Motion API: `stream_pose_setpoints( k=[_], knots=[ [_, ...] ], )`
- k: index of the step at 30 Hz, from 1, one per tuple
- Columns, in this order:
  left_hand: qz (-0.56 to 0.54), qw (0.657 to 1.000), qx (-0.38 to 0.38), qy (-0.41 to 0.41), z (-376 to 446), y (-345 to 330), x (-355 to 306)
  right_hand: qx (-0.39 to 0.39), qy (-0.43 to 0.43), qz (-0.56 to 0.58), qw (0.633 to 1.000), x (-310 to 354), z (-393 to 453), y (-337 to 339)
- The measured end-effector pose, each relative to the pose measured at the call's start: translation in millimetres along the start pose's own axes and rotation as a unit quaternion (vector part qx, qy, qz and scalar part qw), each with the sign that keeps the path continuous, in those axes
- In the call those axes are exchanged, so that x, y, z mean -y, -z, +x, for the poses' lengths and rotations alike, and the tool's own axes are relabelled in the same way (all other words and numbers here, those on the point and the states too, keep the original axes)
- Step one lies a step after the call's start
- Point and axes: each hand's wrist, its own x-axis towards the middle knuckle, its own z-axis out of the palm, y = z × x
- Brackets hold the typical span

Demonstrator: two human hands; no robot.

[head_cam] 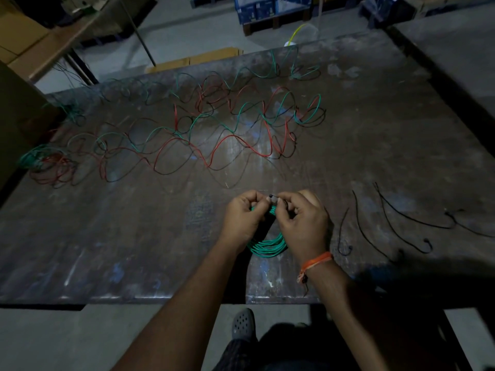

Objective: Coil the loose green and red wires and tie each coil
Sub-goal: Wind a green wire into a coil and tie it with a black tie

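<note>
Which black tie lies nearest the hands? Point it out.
The leftmost loose black tie, just right of the right hand; the other ties lie farther right.

Arms: both of your forearms are bare, with no sleeves in view.
Right wrist: you wear an orange thread band (315, 265) with a knot and loose ends hanging.
Foot: you have on a grey perforated clog (242, 324).
Legs: your trousers (281, 349) are dark.
</note>
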Motion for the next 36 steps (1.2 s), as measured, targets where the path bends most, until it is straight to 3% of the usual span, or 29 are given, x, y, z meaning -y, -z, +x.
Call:
stream_pose_setpoints(
  k=[17, 24, 36],
  knots=[
    [0.007, 1.000, 0.007, -0.015, -0.4, 1.9, 3.2, 0.009, -0.014, 0.010, 1.000, 1.7, -1.5, -1.2],
    [-0.050, 0.999, -0.008, -0.010, -2.3, 0.4, 5.2, -0.013, -0.033, 0.046, 0.998, 7.5, -1.5, 3.5],
    [0.005, 0.998, 0.021, -0.066, -2.3, 2.7, 8.7, 0.006, -0.022, 0.053, 0.998, 6.9, -3.2, 1.7]
  ],
)
